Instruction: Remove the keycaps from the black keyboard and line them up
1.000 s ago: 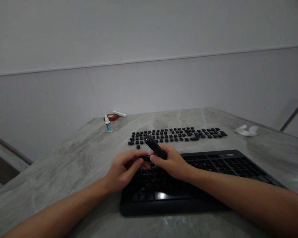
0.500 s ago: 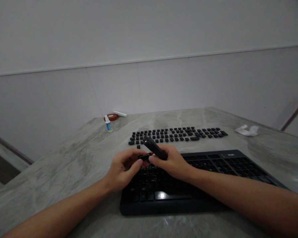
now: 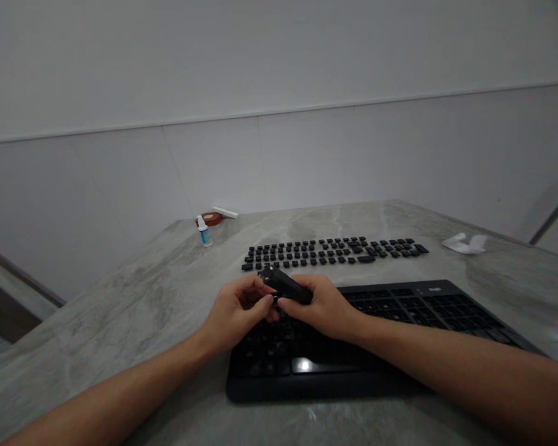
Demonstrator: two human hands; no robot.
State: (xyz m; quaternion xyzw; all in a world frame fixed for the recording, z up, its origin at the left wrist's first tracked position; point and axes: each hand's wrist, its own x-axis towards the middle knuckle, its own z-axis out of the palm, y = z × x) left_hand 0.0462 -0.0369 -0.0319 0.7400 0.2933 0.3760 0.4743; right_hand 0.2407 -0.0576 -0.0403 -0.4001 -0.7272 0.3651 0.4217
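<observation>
A black keyboard [image 3: 335,385] with many keycaps off lies on the table below my hands. My right hand [image 3: 323,303] is closed around a thick black stick-like tool [image 3: 286,285], its end pointing up and to the left; I cannot make out its exact kind. Above the keyboard's left part, my left hand [image 3: 237,310] pinches a small black keycap [image 3: 275,298] between thumb and fingers, mostly hidden. The fingertips of both hands meet at the keycap.
Several rows of loose black keycaps [image 3: 316,254] lie behind the keyboard. A small white and blue bottle [image 3: 205,234] stands at the back left, near a brown round object [image 3: 211,218] and a white strip [image 3: 225,212]. Crumpled white tissue [image 3: 465,244] lies at the right.
The tool in my right hand has tipped lower, its end now over the keycap. The keycap has turned and shows less between my fingers.
</observation>
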